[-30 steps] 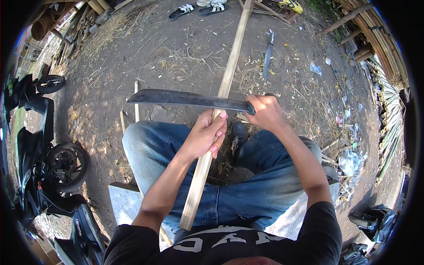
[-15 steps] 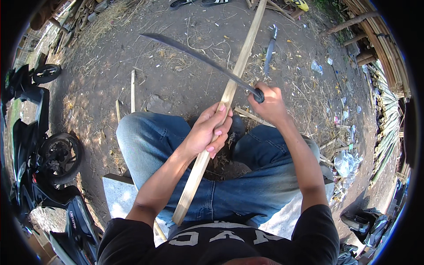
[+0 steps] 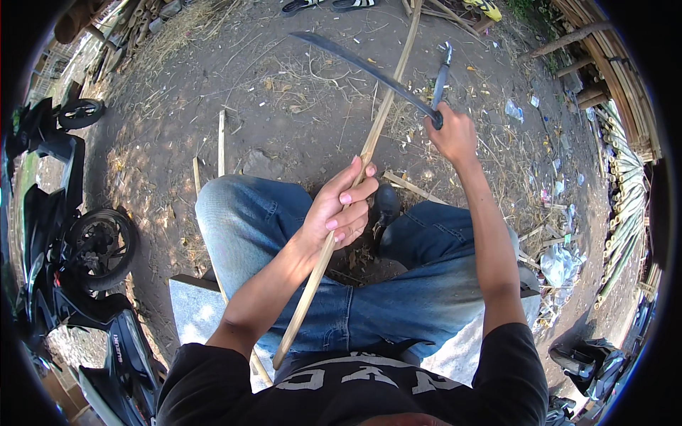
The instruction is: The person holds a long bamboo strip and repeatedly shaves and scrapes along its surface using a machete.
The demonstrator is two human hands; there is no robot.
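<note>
1. Bare dirt ground (image 3: 298, 106) ahead of the knees is open, just straw and chips.
2. Parked motorbike (image 3: 64, 234) crowds the left side.
3. Stacked bamboo poles (image 3: 625, 92) wall off the right.
4. A knife (image 3: 440, 74) lies ahead-right.

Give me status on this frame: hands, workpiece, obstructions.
Left hand grips bamboo strip over the knees. Right hand holds machete, blade raised off the strip. Second knife lies on ground beyond.

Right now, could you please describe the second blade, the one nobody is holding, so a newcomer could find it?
Look beyond the right hand gripping the long machete. On the dirt just past it lies a shorter knife, pointing away. Unlike the machete, it lies flat, untouched.
</note>
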